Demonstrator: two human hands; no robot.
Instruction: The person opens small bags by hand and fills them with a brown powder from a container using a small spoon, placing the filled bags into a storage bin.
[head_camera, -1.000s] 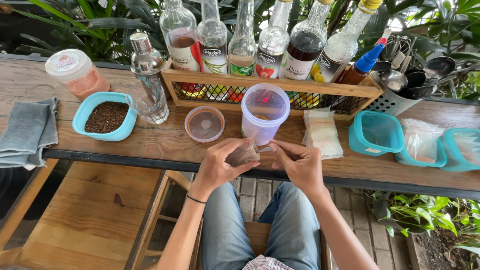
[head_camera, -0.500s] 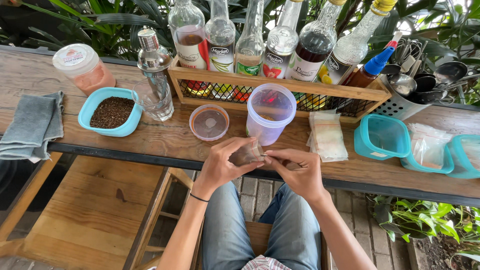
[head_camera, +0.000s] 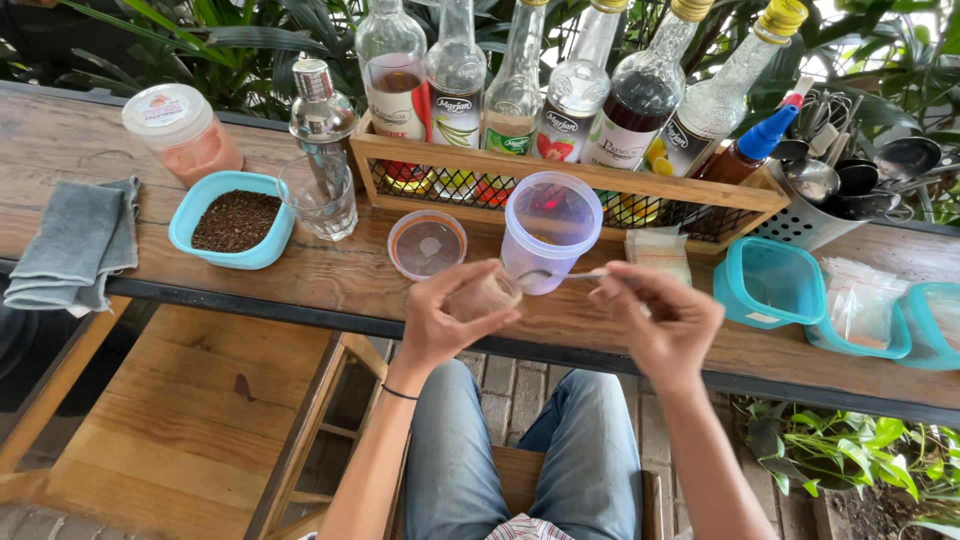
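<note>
Two hands work low in the middle of the frame, just in front of the wooden counter (head_camera: 300, 275): the left hand (head_camera: 445, 325) is curled around a small clear cup (head_camera: 485, 295), and the right hand (head_camera: 660, 320) pinches the handle of a thin metal spoon (head_camera: 560, 276) whose bowl reaches toward the cup's rim. It looks like a scooping or stirring step, with the spoon passing between the cup and the tall clear tub (head_camera: 550, 240) standing just behind it; any next move with the spoon would call for a level bowl and a steady cup. A round lid (head_camera: 427, 243) lies to the left of the tub. Further left sit a blue bowl of dark grains (head_camera: 235, 218), a drinking glass (head_camera: 320, 195) and a folded grey cloth (head_camera: 75, 245). A wooden crate of syrup bottles (head_camera: 560, 150) lines the back, teal containers (head_camera: 770, 285) stand at right, and green plants (head_camera: 200, 40) fill the upper edge.
</note>
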